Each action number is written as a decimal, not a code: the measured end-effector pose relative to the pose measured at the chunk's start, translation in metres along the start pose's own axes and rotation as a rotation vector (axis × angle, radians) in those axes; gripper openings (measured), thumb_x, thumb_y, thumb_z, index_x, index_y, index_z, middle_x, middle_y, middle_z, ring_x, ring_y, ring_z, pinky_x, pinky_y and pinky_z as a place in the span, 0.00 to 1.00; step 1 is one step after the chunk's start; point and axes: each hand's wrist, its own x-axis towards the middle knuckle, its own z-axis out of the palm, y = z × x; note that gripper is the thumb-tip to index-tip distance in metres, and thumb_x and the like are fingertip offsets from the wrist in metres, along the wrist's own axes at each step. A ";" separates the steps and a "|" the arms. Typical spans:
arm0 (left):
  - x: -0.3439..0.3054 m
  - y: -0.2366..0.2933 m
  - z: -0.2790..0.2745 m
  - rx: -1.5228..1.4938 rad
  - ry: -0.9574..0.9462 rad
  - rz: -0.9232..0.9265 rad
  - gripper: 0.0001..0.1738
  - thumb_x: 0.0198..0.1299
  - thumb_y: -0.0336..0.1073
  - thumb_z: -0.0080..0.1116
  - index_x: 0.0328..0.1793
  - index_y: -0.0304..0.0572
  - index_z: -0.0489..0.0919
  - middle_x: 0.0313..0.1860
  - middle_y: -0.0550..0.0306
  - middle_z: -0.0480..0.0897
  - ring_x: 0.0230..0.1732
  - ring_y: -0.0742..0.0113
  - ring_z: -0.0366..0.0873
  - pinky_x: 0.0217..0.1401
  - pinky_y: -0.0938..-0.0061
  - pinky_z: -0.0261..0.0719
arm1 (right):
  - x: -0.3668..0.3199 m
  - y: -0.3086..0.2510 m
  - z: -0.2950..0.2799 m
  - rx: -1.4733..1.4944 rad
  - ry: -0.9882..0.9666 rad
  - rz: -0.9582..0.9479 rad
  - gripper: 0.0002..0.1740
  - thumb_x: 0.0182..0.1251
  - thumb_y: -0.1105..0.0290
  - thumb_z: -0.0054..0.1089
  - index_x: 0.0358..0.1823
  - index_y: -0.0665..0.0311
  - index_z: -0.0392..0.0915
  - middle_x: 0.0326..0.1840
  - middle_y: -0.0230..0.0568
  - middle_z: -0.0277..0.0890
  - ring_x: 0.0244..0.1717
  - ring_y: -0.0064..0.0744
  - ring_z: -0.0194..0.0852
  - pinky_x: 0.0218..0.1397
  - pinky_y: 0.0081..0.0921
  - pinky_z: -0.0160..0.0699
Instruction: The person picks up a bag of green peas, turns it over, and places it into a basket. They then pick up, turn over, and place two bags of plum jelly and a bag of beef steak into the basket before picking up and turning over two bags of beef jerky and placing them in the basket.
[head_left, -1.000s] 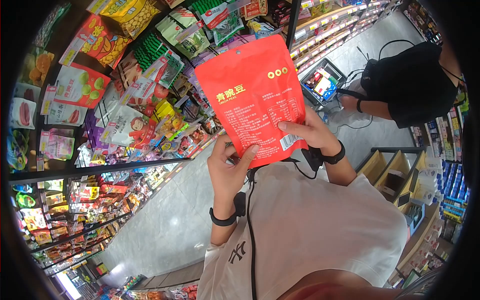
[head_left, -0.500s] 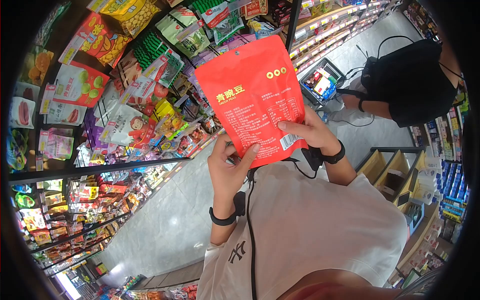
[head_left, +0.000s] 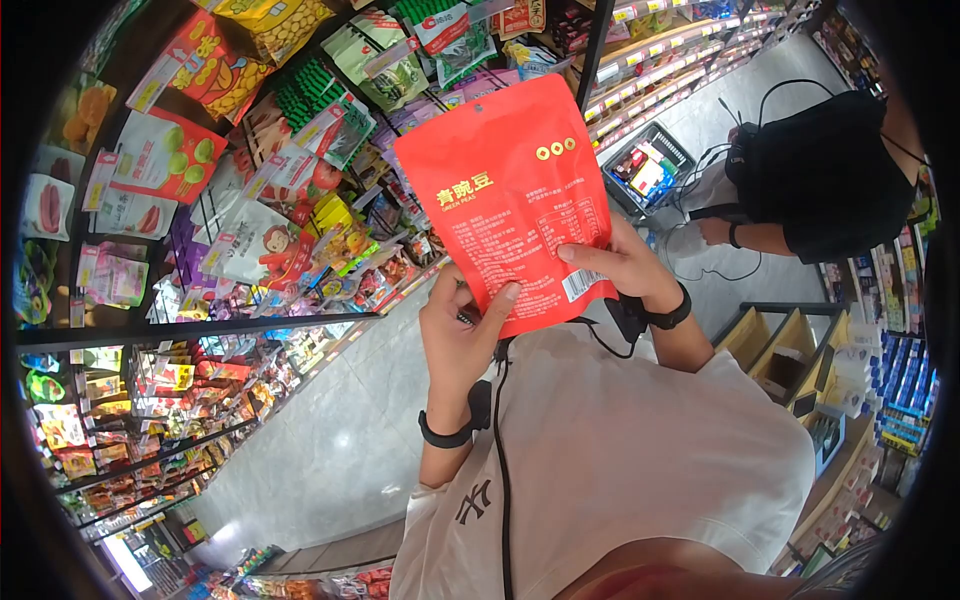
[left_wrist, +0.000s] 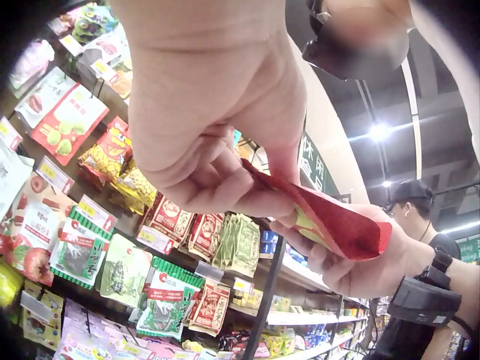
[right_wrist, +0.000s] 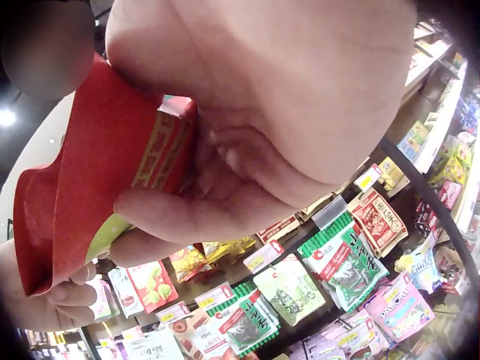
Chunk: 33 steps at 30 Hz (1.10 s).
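A red pouch of green peas (head_left: 515, 200) is held up in front of the chest, its printed back with a barcode toward the head camera. My left hand (head_left: 458, 335) pinches its lower left corner, thumb on the printed side. On the lower right edge, my right hand (head_left: 632, 265) grips it, thumb lying beside the barcode and fingers behind. In the left wrist view the pouch (left_wrist: 330, 221) appears nearly edge-on, bulging open in a curve at its bottom. The right wrist view shows fingers curled behind the pouch (right_wrist: 105, 157).
Racks of hanging snack bags (head_left: 260, 245) fill the left side, including a similar pea pouch (head_left: 168, 160). A person in black (head_left: 830, 175) bends near a filled shopping basket (head_left: 645, 168) on the grey floor (head_left: 330, 430). Wooden bins (head_left: 780, 350) stand at right.
The pouch and both hands hold nearly the same position. The head view has shifted slightly, and the other person's hand has moved a little away from the basket.
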 end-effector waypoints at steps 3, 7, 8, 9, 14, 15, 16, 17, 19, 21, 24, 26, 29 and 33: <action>-0.001 -0.001 -0.002 0.004 -0.005 -0.015 0.18 0.66 0.29 0.70 0.55 0.35 0.73 0.43 0.49 0.90 0.40 0.73 0.88 0.40 0.81 0.80 | 0.001 -0.001 0.001 0.007 -0.005 0.004 0.21 0.74 0.66 0.65 0.61 0.71 0.76 0.55 0.38 0.85 0.49 0.20 0.82 0.53 0.23 0.81; -0.001 -0.005 -0.004 -0.030 -0.013 -0.029 0.18 0.65 0.27 0.70 0.56 0.35 0.73 0.44 0.48 0.90 0.42 0.72 0.88 0.44 0.78 0.83 | 0.001 -0.001 0.004 0.023 -0.002 0.012 0.21 0.74 0.67 0.65 0.62 0.71 0.76 0.55 0.38 0.85 0.50 0.20 0.83 0.54 0.23 0.81; -0.001 -0.005 -0.003 -0.047 -0.010 -0.024 0.18 0.65 0.27 0.70 0.56 0.34 0.73 0.44 0.48 0.90 0.42 0.71 0.88 0.45 0.78 0.84 | 0.001 -0.001 0.004 0.024 -0.001 0.016 0.21 0.74 0.67 0.65 0.62 0.71 0.76 0.56 0.38 0.85 0.50 0.21 0.83 0.54 0.23 0.81; -0.001 -0.006 -0.003 -0.064 -0.008 -0.020 0.19 0.64 0.27 0.70 0.56 0.34 0.73 0.44 0.48 0.90 0.43 0.71 0.88 0.46 0.77 0.84 | 0.002 0.000 0.003 0.023 -0.008 0.042 0.22 0.73 0.68 0.66 0.63 0.71 0.75 0.57 0.39 0.84 0.52 0.22 0.82 0.56 0.24 0.81; -0.001 0.001 -0.001 -0.094 0.000 -0.026 0.18 0.64 0.26 0.70 0.55 0.34 0.74 0.42 0.47 0.90 0.43 0.70 0.89 0.46 0.77 0.84 | 0.002 0.004 0.000 0.041 -0.039 0.094 0.24 0.71 0.71 0.68 0.65 0.70 0.74 0.60 0.39 0.83 0.56 0.24 0.82 0.59 0.26 0.81; -0.001 0.001 -0.002 -0.093 -0.001 -0.031 0.18 0.64 0.26 0.70 0.55 0.34 0.74 0.42 0.47 0.90 0.43 0.70 0.89 0.46 0.77 0.84 | 0.002 0.004 0.000 0.045 -0.036 0.095 0.24 0.71 0.71 0.68 0.64 0.70 0.74 0.60 0.39 0.83 0.55 0.24 0.82 0.59 0.26 0.81; -0.001 0.001 -0.002 -0.091 0.000 -0.036 0.18 0.64 0.26 0.70 0.55 0.34 0.74 0.41 0.47 0.91 0.43 0.70 0.89 0.46 0.77 0.84 | 0.002 0.004 0.001 0.049 -0.034 0.096 0.24 0.71 0.71 0.67 0.64 0.70 0.74 0.60 0.39 0.83 0.55 0.24 0.82 0.59 0.26 0.81; -0.001 0.000 -0.002 -0.088 0.001 -0.041 0.18 0.64 0.26 0.70 0.55 0.34 0.74 0.41 0.48 0.91 0.43 0.70 0.89 0.46 0.77 0.84 | 0.002 0.004 0.002 0.053 -0.031 0.096 0.23 0.71 0.70 0.67 0.64 0.70 0.75 0.60 0.39 0.83 0.55 0.24 0.83 0.59 0.26 0.81; -0.001 0.000 -0.002 -0.084 0.003 -0.040 0.18 0.64 0.26 0.70 0.55 0.34 0.74 0.40 0.48 0.91 0.42 0.71 0.89 0.45 0.78 0.84 | 0.002 0.004 0.004 0.033 -0.028 0.071 0.21 0.73 0.68 0.66 0.62 0.71 0.76 0.57 0.38 0.84 0.52 0.22 0.82 0.56 0.24 0.81; -0.001 -0.001 -0.002 -0.081 0.006 -0.028 0.18 0.64 0.26 0.71 0.54 0.34 0.74 0.40 0.48 0.91 0.40 0.72 0.88 0.43 0.79 0.83 | 0.002 0.004 0.005 0.017 -0.026 0.058 0.21 0.74 0.67 0.65 0.61 0.72 0.77 0.56 0.38 0.85 0.51 0.21 0.82 0.55 0.23 0.81; -0.001 0.001 -0.003 -0.072 0.003 -0.034 0.18 0.64 0.27 0.71 0.54 0.35 0.74 0.40 0.49 0.91 0.37 0.75 0.87 0.38 0.82 0.80 | 0.002 0.004 0.005 0.014 -0.022 0.054 0.20 0.74 0.67 0.65 0.61 0.72 0.77 0.55 0.37 0.85 0.50 0.20 0.82 0.55 0.23 0.81; 0.000 0.002 -0.003 -0.058 0.004 -0.022 0.18 0.64 0.28 0.72 0.53 0.35 0.74 0.40 0.50 0.91 0.35 0.77 0.86 0.35 0.83 0.77 | 0.002 0.004 0.006 0.028 -0.016 0.043 0.20 0.74 0.67 0.65 0.60 0.71 0.77 0.54 0.37 0.85 0.50 0.20 0.82 0.54 0.23 0.80; 0.000 0.002 -0.002 -0.050 0.013 -0.013 0.18 0.63 0.29 0.72 0.54 0.35 0.75 0.40 0.51 0.91 0.34 0.78 0.85 0.32 0.85 0.75 | 0.002 0.004 0.005 0.005 -0.007 0.040 0.20 0.73 0.67 0.66 0.60 0.71 0.77 0.54 0.37 0.85 0.49 0.20 0.81 0.53 0.23 0.80; 0.001 0.003 -0.002 0.004 0.026 -0.018 0.21 0.62 0.33 0.74 0.57 0.35 0.79 0.38 0.54 0.91 0.33 0.79 0.85 0.34 0.82 0.78 | 0.002 0.006 0.003 -0.005 0.007 0.026 0.19 0.73 0.67 0.66 0.58 0.72 0.79 0.51 0.37 0.86 0.47 0.19 0.81 0.51 0.23 0.80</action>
